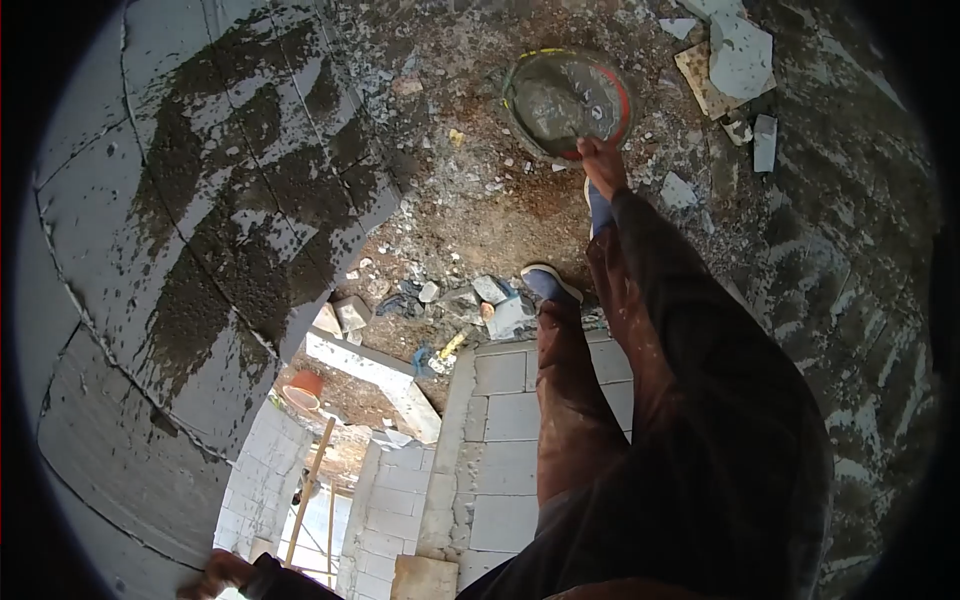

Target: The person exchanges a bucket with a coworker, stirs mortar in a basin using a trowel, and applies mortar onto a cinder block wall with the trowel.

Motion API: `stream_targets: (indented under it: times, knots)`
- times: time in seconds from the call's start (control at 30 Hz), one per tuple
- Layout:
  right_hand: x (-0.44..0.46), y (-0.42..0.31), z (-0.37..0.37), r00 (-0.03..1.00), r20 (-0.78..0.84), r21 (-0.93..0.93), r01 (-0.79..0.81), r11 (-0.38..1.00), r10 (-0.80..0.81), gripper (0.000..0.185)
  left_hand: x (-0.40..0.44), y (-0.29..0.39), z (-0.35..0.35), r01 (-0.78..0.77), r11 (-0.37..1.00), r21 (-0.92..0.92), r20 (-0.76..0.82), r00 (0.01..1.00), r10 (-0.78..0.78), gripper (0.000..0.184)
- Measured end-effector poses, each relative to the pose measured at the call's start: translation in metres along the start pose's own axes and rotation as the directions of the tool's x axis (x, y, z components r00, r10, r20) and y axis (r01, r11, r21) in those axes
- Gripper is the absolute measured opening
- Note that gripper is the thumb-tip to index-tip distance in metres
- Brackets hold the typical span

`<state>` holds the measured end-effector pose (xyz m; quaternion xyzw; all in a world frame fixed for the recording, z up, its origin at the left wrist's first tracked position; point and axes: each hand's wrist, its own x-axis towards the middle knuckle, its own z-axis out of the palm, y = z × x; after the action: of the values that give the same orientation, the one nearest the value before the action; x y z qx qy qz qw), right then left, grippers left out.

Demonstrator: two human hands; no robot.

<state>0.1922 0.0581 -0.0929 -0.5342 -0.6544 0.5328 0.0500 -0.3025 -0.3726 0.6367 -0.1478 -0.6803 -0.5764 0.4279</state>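
Observation:
A round basin [516, 118] of wet grey mortar stands on the dirt floor at the upper middle, with red and yellow marks on its rim. My right hand [602, 168] is closed at the rim's near edge, fingers pinched on it. Down at the bottom left, my left hand [228, 572] is beside the lower end of a grey block wall [90, 220] smeared with wet mortar. Its fingers are dark and partly blurred, so their grip is unclear.
My shoes [552, 284] stand on rubble-strewn ground. Broken blocks [512, 316] and a white beam [375, 374] lie at centre left, near an orange bucket [303, 390]. A low block wall [505, 455] runs below. Board pieces [740, 60] lie at the upper right, beside a rough dark wall [860, 300].

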Motion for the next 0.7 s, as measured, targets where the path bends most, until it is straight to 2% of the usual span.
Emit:
stream_targets:
  times: [0.03,0.1,0.13,0.17,0.2,0.23,0.27,0.3,0.33,0.37,0.4,0.47,0.5,0.53,0.57,0.6,0.67,0.7]
  knots:
    - [-0.021,-0.008,-0.009,0.999,-0.015,0.137,0.034,0.99,-0.032,0.044,-0.001,-0.002,-0.003,-0.02,1.0,0.016,-0.033,0.999,0.021,0.039]
    - [-0.05,-0.036,-0.026,0.996,0.059,0.371,-0.086,0.925,0.07,0.045,-0.003,-0.013,-0.014,-0.038,0.999,0.016,-0.087,0.995,0.04,0.04]
    - [-0.074,-0.07,-0.046,0.992,0.088,0.495,-0.121,0.86,0.089,0.045,-0.002,-0.024,-0.026,-0.409,0.896,0.172,0.21,0.904,0.372,0.047]
    - [-0.092,-0.119,-0.064,0.988,0.131,0.612,-0.149,0.776,0.086,0.045,0.005,-0.034,-0.041,-0.67,0.718,0.188,0.382,0.723,0.575,0.048]
    - [-0.098,-0.127,-0.067,0.982,0.142,0.635,-0.184,0.75,0.121,0.045,0.003,-0.039,-0.049,-0.692,0.693,0.203,0.346,0.713,0.61,0.048]
    - [-0.112,-0.171,-0.077,0.978,0.077,0.666,-0.195,0.72,0.193,0.045,0.002,-0.046,-0.053,-0.888,0.427,0.169,0.574,0.441,0.69,0.051]
    - [-0.121,-0.201,-0.088,0.987,0.107,0.751,-0.16,0.64,0.121,0.046,-0.001,-0.052,-0.061,-0.903,0.4,0.154,0.602,0.407,0.687,0.053]
    - [-0.133,-0.244,-0.095,0.999,0.025,0.788,-0.049,0.614,0.048,0.046,-0.001,-0.061,-0.067,-0.899,0.416,0.136,0.61,0.406,0.68,0.054]
    - [-0.136,-0.29,-0.098,1.0,0.028,0.803,-0.025,0.595,0.003,0.046,-0.005,-0.07,-0.069,-0.879,0.463,0.115,0.602,0.432,0.671,0.056]
    - [-0.144,-0.339,-0.098,0.989,-0.148,0.787,0.127,0.604,-0.016,0.041,-0.012,-0.07,-0.054,-0.796,0.595,0.113,0.523,0.557,0.645,0.052]
    - [-0.154,-0.381,-0.095,0.946,-0.323,0.743,0.271,0.611,-0.027,0.037,-0.026,-0.063,-0.043,-0.734,0.653,0.187,0.477,0.649,0.593,0.049]
    - [-0.145,-0.456,-0.076,0.899,-0.434,0.686,0.289,0.668,0.057,0.036,-0.034,-0.064,-0.038,-0.626,0.753,0.202,0.417,0.751,0.512,0.046]
    - [-0.122,-0.482,-0.049,0.79,-0.613,0.625,0.498,0.601,-0.015,0.032,-0.038,-0.064,-0.036,-0.567,0.798,0.204,0.383,0.797,0.468,0.045]
    - [-0.097,-0.509,-0.02,0.639,-0.767,0.522,0.678,0.517,-0.064,0.029,-0.039,-0.063,-0.035,-0.589,0.768,0.251,0.394,0.787,0.475,0.044]
    - [-0.088,-0.544,0.002,0.543,-0.838,0.313,0.568,0.761,-0.061,0.027,-0.039,-0.062,-0.035,-0.61,0.734,0.297,0.404,0.777,0.482,0.044]
    - [-0.076,-0.574,0.036,0.651,-0.757,0.479,0.5,0.721,0.052,0.027,-0.039,-0.06,-0.034,-0.63,0.698,0.341,0.415,0.767,0.489,0.044]
    - [-0.074,-0.597,0.102,0.804,-0.54,0.244,0.432,0.868,-0.249,0.031,-0.037,-0.052,-0.033,-0.766,0.333,0.549,0.569,0.635,0.523,0.052]
    - [-0.097,-0.609,0.097,0.885,-0.176,0.247,0.464,0.851,-0.431,0.03,-0.04,-0.048,-0.031,-0.72,0.379,0.582,0.546,0.691,0.474,0.064]
